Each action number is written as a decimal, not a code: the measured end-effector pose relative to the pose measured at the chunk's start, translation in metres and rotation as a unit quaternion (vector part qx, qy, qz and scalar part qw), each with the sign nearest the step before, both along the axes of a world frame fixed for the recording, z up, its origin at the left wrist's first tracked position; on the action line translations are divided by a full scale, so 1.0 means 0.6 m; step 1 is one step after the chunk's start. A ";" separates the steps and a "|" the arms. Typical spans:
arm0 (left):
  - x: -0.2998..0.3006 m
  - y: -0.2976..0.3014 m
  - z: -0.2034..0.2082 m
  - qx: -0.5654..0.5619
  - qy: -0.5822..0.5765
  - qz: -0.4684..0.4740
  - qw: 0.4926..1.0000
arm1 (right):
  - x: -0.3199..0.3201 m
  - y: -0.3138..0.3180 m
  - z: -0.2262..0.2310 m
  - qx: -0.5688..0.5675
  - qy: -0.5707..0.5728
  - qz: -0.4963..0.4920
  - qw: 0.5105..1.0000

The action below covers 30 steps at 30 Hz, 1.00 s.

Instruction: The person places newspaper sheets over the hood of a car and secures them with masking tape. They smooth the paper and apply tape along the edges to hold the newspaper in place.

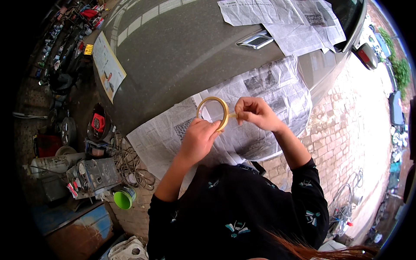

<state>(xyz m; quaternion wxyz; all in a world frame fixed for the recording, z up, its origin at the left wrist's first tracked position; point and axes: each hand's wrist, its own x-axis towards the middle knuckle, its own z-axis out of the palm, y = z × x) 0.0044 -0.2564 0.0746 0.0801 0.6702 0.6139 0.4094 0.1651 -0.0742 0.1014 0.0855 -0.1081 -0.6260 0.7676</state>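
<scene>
My left hand (198, 141) is closed on the lower rim of a yellow roll of masking tape (225, 113), held up over the newspaper sheets. A short strip of tape (233, 115) runs from the roll's right side to my right hand (255, 113), whose thumb and fingers pinch its free end. Below both hands, newspaper (268, 93) covers the near part of a grey-brown car body (173, 56). More newspaper (294, 21) lies farther off on the right, next to a chrome vent trim (256, 40) on the panel.
A printed sheet (108, 69) rests on the car's left side. On the left floor are a green bucket (123, 199), a grey machine (97, 175) and tangled cables (136, 169). At right are the car's side mirror (366, 56), brick paving (333, 117) and a coiled hose (346, 201).
</scene>
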 end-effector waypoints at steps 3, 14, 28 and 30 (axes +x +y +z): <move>-0.001 0.003 0.005 0.007 -0.019 -0.004 1.000 | 0.005 0.010 -0.009 0.012 0.029 0.001 1.000; -0.068 -0.014 0.065 0.000 0.020 -0.003 1.000 | 0.037 0.151 -0.044 0.310 -0.052 -0.314 0.896; -0.129 -0.038 0.010 -0.018 -0.077 0.033 0.996 | 0.111 0.370 -0.066 0.243 -0.092 -0.473 0.842; -0.126 -0.021 0.008 -0.023 -0.100 0.017 0.995 | 0.123 0.407 -0.057 0.211 -0.074 -0.440 0.870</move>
